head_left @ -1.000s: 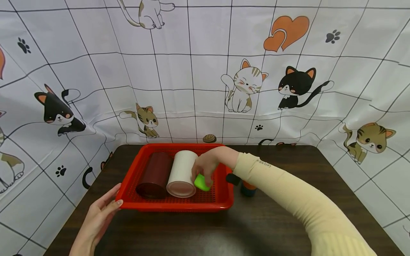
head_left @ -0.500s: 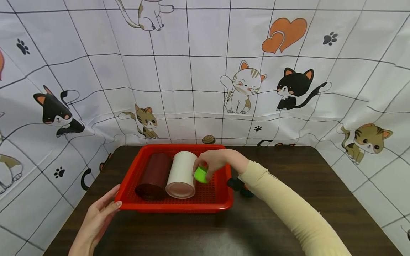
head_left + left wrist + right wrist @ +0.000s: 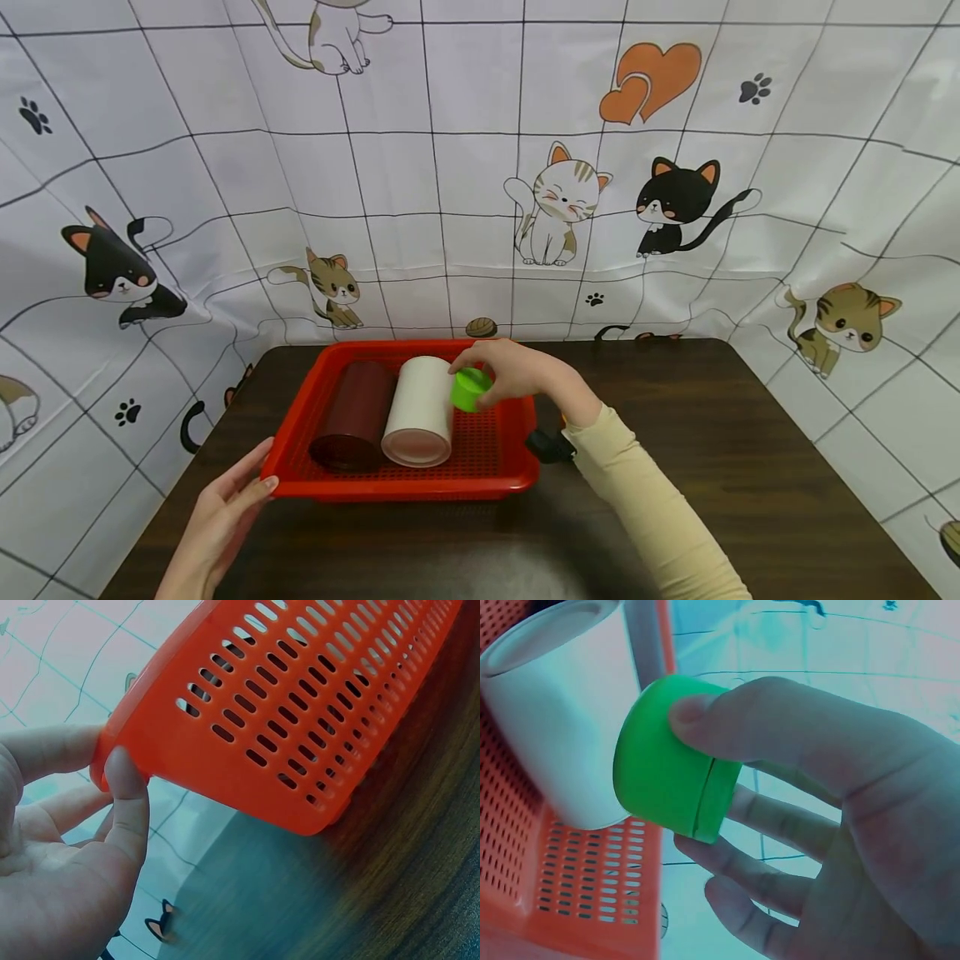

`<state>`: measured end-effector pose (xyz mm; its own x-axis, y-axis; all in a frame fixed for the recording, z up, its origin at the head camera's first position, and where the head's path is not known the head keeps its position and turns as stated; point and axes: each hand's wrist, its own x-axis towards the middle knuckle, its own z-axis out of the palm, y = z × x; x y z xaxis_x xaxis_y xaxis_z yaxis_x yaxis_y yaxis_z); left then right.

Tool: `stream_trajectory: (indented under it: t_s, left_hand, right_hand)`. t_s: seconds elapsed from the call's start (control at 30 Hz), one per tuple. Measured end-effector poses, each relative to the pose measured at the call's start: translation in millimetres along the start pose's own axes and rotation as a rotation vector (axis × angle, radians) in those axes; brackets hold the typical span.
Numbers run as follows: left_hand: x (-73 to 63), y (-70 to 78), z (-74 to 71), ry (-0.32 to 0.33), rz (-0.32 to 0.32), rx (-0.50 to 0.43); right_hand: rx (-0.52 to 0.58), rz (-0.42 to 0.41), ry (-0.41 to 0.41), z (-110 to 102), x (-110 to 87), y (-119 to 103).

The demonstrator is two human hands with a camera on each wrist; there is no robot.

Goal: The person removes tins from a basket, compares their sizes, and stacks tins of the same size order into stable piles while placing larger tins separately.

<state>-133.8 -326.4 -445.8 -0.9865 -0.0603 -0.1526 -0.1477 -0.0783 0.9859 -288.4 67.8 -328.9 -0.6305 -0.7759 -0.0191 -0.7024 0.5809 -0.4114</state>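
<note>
My left hand [image 3: 217, 521] pinches the front left corner of the red plastic basket [image 3: 397, 487] between thumb and fingers; the left wrist view shows the thumb [image 3: 127, 795] on the rim. Over the basket's right part, my right hand [image 3: 517, 371] holds a small bright green round container [image 3: 470, 390] with thumb and fingers. A seam runs round the container near one end in the right wrist view. Left of it in the basket, a white cylindrical canister [image 3: 422, 404] lies on its side. Alongside lies a dark maroon cylinder [image 3: 356, 412].
A dark brown wooden table [image 3: 675, 433] bears the basket. Behind and at the sides hangs a white gridded cloth [image 3: 465, 183] printed with cats. Close to the basket's right end, a black object [image 3: 550, 446] shows below the right wrist.
My right hand has moved up and slightly back with the green container, from low inside the basket beside the white canister. My left hand keeps its grip on the corner.
</note>
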Motion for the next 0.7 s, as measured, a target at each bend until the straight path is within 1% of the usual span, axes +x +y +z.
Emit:
stream_trajectory:
  t_s: [0.1,0.33,0.47,0.57,0.7]
  left_hand:
    - [0.6,-2.6,-0.4,-0.006,0.016,-0.014]
    - [2.3,-5.2,-2.0,-0.043,0.065,-0.045]
    - [2.8,-5.1,-2.2,-0.045,0.065,-0.052]
    - [2.3,-5.5,-2.1,-0.044,0.065,-0.049]
    - [1.8,-5.9,-1.6,-0.038,0.069,-0.038]
  right_hand:
    - [0.013,-0.004,0.044,-0.4,-4.1,-1.1]
    - [0.1,0.043,0.158,-0.3,-18.0,-4.3]
    - [0.104,0.07,0.219,0.0,-27.6,-5.4]
    - [0.096,0.075,0.273,-0.1,-35.2,-5.3]
    - [0.117,0.089,0.343,0.2,-45.5,-3.3]
